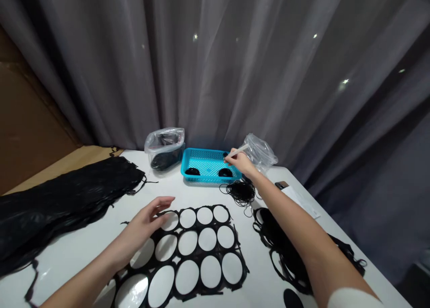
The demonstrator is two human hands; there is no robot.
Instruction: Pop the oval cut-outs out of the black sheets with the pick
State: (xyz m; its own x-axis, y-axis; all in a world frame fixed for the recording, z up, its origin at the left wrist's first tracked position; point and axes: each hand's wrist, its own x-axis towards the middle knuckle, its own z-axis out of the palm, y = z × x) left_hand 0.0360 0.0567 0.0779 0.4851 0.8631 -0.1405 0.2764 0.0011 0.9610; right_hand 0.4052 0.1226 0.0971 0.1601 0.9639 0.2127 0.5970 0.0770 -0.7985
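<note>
My right hand [238, 159] grips a slim white stick-like tool [239, 150] over the right end of a blue perforated plastic basket [208, 179]. By its fingertips is a small dark item, too small to name. Black rounded pieces [192, 171] lie in the basket. Thumb and fingers parted, my left hand [151, 216] hovers at or touches the upper left part of a flat black sheet with rows of round cut-outs [198, 249]; contact is unclear. White table shows through the holes.
A clear bag with black contents [165, 151] stands left of the basket, a crumpled clear bag [260, 152] right. Black cord-like scraps [242, 191] lie nearby. Black sheets [67, 196] cover the table's left; more cut-out sheets [289, 249] lie under my right arm. A grey curtain [215, 66] hangs behind.
</note>
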